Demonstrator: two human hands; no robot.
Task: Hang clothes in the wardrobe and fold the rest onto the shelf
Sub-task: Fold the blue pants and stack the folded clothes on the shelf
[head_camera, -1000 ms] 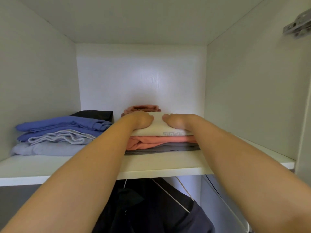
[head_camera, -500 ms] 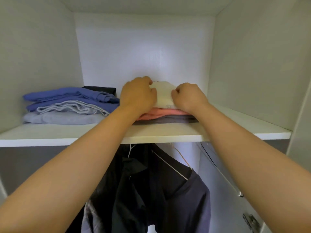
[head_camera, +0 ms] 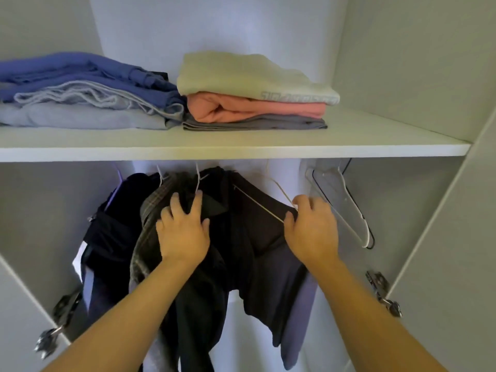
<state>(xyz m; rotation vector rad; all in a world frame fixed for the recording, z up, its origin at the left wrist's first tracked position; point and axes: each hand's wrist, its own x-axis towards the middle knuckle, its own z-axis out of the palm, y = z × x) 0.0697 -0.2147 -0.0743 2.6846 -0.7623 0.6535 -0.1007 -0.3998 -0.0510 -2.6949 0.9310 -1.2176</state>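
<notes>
Head view, lower centre: left hand, fingers spread flat and gripping nothing, is pressing against hung dark garments, probably making room. The right hand is curling round a white hanger bearing a dark T-shirt. Upper frame: folded piles are lying on the white shelf, between pale wardrobe walls.
</notes>
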